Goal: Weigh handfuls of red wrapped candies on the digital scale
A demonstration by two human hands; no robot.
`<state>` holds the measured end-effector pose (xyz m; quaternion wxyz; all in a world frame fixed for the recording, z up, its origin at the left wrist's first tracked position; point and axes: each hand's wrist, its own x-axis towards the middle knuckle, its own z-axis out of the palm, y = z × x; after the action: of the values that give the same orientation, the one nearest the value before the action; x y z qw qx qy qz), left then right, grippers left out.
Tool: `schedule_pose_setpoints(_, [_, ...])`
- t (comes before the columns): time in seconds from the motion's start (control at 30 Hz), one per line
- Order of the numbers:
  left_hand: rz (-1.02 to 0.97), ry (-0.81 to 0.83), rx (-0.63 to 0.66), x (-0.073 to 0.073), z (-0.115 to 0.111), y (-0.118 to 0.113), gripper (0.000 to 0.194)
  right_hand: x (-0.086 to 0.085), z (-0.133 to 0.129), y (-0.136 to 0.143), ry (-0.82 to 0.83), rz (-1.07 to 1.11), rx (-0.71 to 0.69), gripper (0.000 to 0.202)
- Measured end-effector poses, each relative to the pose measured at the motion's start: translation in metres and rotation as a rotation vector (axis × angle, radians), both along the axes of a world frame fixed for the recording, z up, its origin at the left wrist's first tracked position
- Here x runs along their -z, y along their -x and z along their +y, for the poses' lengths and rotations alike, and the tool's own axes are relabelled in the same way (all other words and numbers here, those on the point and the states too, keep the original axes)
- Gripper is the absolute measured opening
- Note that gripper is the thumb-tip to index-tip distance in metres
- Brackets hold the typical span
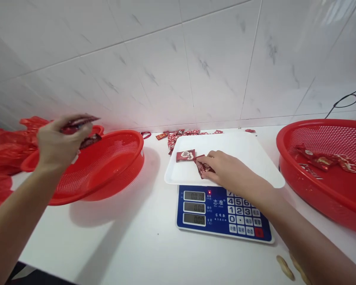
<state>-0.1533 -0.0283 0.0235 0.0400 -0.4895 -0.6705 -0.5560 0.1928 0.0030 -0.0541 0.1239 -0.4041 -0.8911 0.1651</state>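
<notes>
Well, tray (243, 144) and right basket (311, 209) (red) hold packets (185, 155).

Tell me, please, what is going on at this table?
A person is handling small packets at a scale. The right hand grips a dark red packet on the scale's white tray, with another packet lying beside it. The left hand, slightly blurred, holds some packets in the air near the left basket. A few more lie in the right basket.
</notes>
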Motion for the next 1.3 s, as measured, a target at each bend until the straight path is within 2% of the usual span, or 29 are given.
schedule_pose_setpoints(0.07, [-0.031, 0.057, 0.005, 0.014, -0.008, 0.010, 0.030, 0.002, -0.001, 0.000, 0.030, 0.043, 0.020, 0.023])
schedule_pose_setpoints(0.13, [-0.048, 0.080, 0.023, 0.022, -0.013, 0.007, 0.031, 0.004, -0.001, -0.001, 0.061, 0.091, 0.031, 0.018])
schedule_pose_setpoints(0.23, [-0.072, 0.142, 0.125, 0.021, -0.012, -0.023, 0.037, 0.007, -0.001, -0.002, 0.081, 0.160, 0.035, 0.018])
schedule_pose_setpoints(0.3, [-0.047, 0.288, 0.253, 0.019, -0.001, -0.054, 0.040, 0.008, 0.000, -0.002, 0.065, 0.194, 0.069, 0.019])
schedule_pose_setpoints(0.33, [0.050, 0.419, 0.359, 0.019, 0.007, -0.071, 0.044, 0.009, 0.000, -0.002, 0.053, 0.200, 0.095, 0.021])
schedule_pose_setpoints(0.4, [0.561, 0.691, 0.498, 0.023, 0.030, -0.101, 0.046, 0.009, 0.002, -0.002, 0.038, 0.193, 0.149, 0.024])
schedule_pose_setpoints(0.5, [0.762, 0.848, 0.600, 0.034, 0.064, -0.129, 0.037, 0.010, 0.004, -0.003, 0.053, 0.152, 0.179, 0.027])
schedule_pose_setpoints(0.6, [0.803, 0.952, 0.673, 0.040, 0.086, -0.137, 0.033, 0.010, 0.007, -0.005, 0.068, 0.121, 0.161, 0.027])
schedule_pose_setpoints(0.7, [0.821, 1.005, 0.722, 0.037, 0.096, -0.136, 0.033, 0.011, 0.010, -0.006, 0.052, 0.131, 0.154, 0.028])
schedule_pose_setpoints(0.87, [0.840, 0.914, 0.765, 0.029, 0.098, -0.136, 0.030, 0.009, 0.014, -0.010, -0.081, 0.281, 0.170, 0.037])
schedule_pose_setpoints(0.93, [0.750, 0.822, 0.756, 0.027, 0.092, -0.135, 0.035, 0.006, 0.016, -0.013, -0.113, 0.365, 0.194, 0.038])
schedule_pose_setpoints(1.03, [0.337, 0.689, 0.746, 0.026, 0.075, -0.134, 0.039, 0.001, 0.019, -0.016, -0.125, 0.531, 0.232, 0.036])
schedule_pose_setpoints(1.1, [0.101, 0.661, 0.785, 0.027, 0.063, -0.138, 0.037, -0.001, 0.018, -0.015, -0.093, 0.684, 0.196, 0.035])
schedule_pose_setpoints(1.2, [0.033, 0.681, 0.873, 0.029, 0.047, -0.148, 0.032, -0.003, 0.013, -0.009, -0.014, 0.861, 0.096, 0.040])
schedule_pose_setpoints(1.3, [-0.025, 0.644, 0.827, 0.021, 0.035, -0.145, 0.030, -0.004, 0.005, -0.002, 0.040, 0.911, 0.046, 0.044])
